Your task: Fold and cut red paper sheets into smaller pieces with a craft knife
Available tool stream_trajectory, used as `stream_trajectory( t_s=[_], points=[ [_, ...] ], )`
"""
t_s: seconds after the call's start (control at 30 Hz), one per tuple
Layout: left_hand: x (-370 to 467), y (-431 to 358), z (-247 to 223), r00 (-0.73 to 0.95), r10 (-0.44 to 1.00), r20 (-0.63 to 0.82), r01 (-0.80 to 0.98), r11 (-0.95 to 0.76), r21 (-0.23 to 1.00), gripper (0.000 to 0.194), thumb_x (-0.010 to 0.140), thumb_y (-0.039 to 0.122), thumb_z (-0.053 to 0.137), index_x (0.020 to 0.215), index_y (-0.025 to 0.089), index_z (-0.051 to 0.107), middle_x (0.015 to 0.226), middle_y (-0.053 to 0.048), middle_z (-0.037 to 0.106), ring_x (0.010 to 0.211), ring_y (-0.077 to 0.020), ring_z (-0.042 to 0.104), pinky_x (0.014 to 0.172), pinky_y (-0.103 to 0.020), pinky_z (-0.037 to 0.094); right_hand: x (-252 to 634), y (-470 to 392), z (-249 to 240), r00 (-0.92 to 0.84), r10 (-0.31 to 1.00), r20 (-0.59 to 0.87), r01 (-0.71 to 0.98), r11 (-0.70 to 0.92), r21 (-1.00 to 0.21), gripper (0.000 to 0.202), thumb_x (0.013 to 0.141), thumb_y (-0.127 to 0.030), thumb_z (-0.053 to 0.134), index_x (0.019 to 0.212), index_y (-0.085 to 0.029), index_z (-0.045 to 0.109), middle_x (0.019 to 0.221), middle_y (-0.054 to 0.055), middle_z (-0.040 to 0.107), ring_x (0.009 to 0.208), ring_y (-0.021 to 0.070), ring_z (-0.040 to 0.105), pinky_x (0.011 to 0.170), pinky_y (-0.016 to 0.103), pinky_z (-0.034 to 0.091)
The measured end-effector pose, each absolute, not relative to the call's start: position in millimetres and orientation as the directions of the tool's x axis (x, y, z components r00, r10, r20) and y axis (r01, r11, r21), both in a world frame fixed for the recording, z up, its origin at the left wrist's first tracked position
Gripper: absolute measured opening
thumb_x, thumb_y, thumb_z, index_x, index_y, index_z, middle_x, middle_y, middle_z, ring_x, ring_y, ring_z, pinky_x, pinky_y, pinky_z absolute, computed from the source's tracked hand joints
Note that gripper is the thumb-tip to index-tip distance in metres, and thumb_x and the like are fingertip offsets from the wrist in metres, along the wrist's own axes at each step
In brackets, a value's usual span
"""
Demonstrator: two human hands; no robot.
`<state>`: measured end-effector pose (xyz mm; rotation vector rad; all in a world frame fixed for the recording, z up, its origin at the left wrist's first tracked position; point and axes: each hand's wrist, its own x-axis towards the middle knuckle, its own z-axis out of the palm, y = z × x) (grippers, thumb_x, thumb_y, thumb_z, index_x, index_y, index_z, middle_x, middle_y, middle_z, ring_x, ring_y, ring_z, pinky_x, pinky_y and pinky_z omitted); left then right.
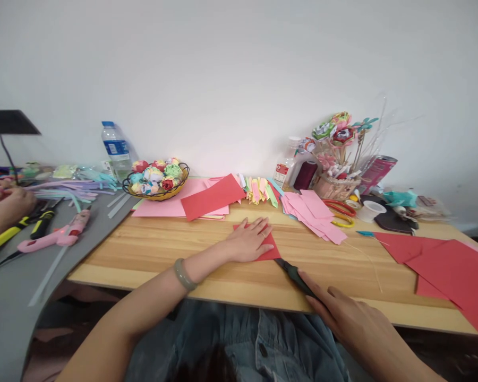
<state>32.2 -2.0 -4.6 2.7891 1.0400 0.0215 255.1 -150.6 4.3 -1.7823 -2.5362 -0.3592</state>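
Note:
My left hand lies flat with its fingers spread on a small piece of red paper on the wooden table. To its right, my right hand is wrapped round the black handle of a knife. The knife's tip end meets the lower right corner of the red paper. Part of the paper is hidden under my left hand.
Behind lie a red sheet, a basket of paper flowers and pink slips. Red sheets cover the right side. At left, a pink glue gun rests on a grey table near another person's hand.

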Motion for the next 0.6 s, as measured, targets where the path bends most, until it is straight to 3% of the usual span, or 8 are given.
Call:
stream_trajectory(
  t_s=[0.6],
  points=[
    [32.7, -3.3, -1.9, 0.754, 0.654, -0.066, 0.655, -0.74, 0.15, 0.066, 0.092, 0.049, 0.007, 0.143, 0.007, 0.007, 0.151, -0.01, 0.002, 0.139, -0.0184, -0.002, 0.111, -0.044, 0.006, 255.2, -152.4, 5.4, -0.358, 0.921, 0.154, 0.91, 0.307, 0.279, 0.045, 0.088, -0.031, 0.041, 0.134, -0.028, 0.041, 0.069, 0.0, 0.065, 0.044, 0.0189, 0.062, 0.032, 0.025, 0.04]
  ],
)
